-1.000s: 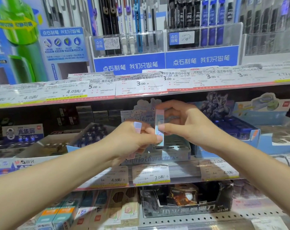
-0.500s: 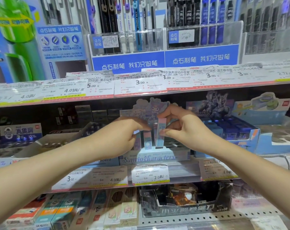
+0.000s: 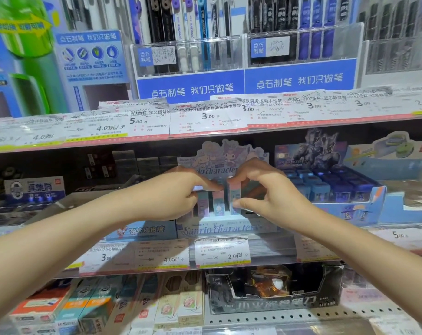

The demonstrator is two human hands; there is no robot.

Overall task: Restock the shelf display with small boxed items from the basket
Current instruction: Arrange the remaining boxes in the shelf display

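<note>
A second ago I was holding the little pink-and-blue box up in front of the shelf between both hands; now I have brought it down into the Sanrio display tray (image 3: 227, 229), which sits at the front edge of the middle shelf (image 3: 313, 258), about midway along it. My right hand (image 3: 265, 197) pinches the small box (image 3: 234, 198) upright, thumb low on its front face and the other fingers curled over its top. It stands just beside two boxes already in the row (image 3: 211, 201). My left hand (image 3: 171, 194) has let go of that box and its curled fingers now hold the neighbouring boxes steady, fingertips touching their tops. I judge this box is nearly seated and only needs a last push down before I release it. The basket is out of view, so I cannot tell how many boxes remain to place.
</note>
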